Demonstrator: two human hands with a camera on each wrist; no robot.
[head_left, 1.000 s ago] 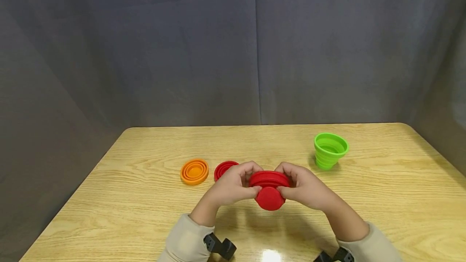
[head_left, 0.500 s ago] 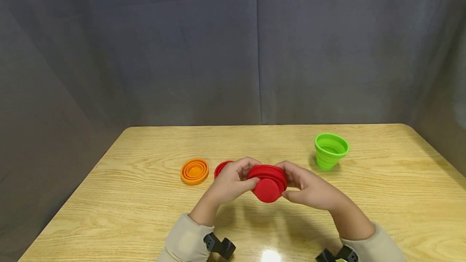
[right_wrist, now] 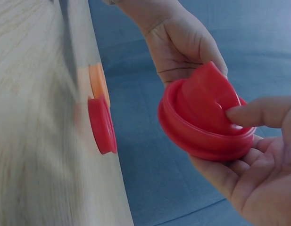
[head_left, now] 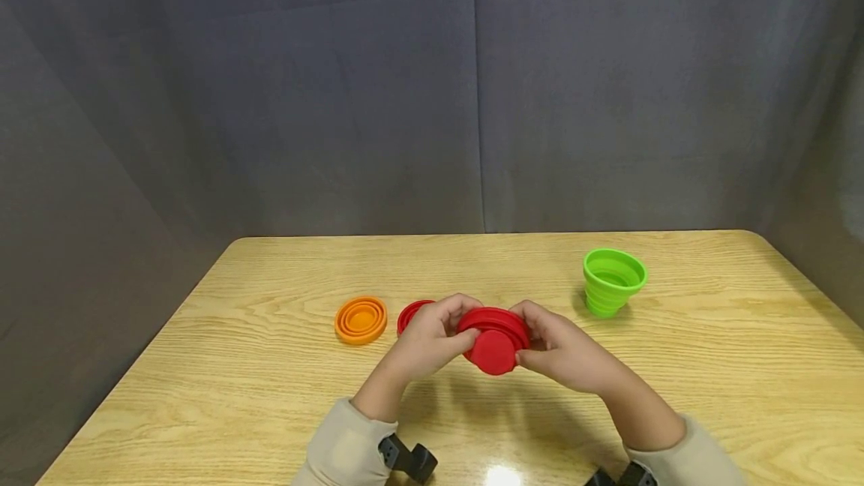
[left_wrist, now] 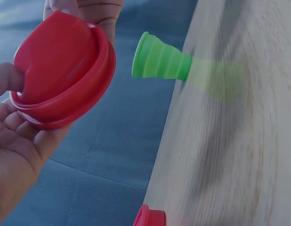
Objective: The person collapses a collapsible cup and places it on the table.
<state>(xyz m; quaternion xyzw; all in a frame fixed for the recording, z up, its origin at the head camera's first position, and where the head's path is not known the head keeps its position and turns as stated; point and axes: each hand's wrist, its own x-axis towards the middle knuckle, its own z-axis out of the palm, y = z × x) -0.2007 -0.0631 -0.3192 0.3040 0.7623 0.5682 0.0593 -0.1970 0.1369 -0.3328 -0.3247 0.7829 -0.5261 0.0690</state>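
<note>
A red collapsible cup (head_left: 494,352) is held above the table between both hands, its round base facing the head camera. My left hand (head_left: 427,340) grips its left side, thumb on the folded wall and fingers round the rim. On the right side my right hand (head_left: 570,347) holds it the same way, thumb by the base. In the right wrist view the red cup (right_wrist: 202,113) has a dented, partly folded wall inside its thick rim. The left wrist view shows the cup (left_wrist: 65,70) tilted, with fingers under the rim.
A second red cup (head_left: 409,313), flattened, lies behind my left hand, partly hidden by it. Left of it lies a flattened orange cup (head_left: 361,319). An expanded green cup (head_left: 612,281) stands upright at the back right of the wooden table (head_left: 202,388).
Over the last second the held red cup has risen slightly and its base has tilted more towards the head camera. My right thumb came off the base to its edge, and its grip shifted a little.
</note>
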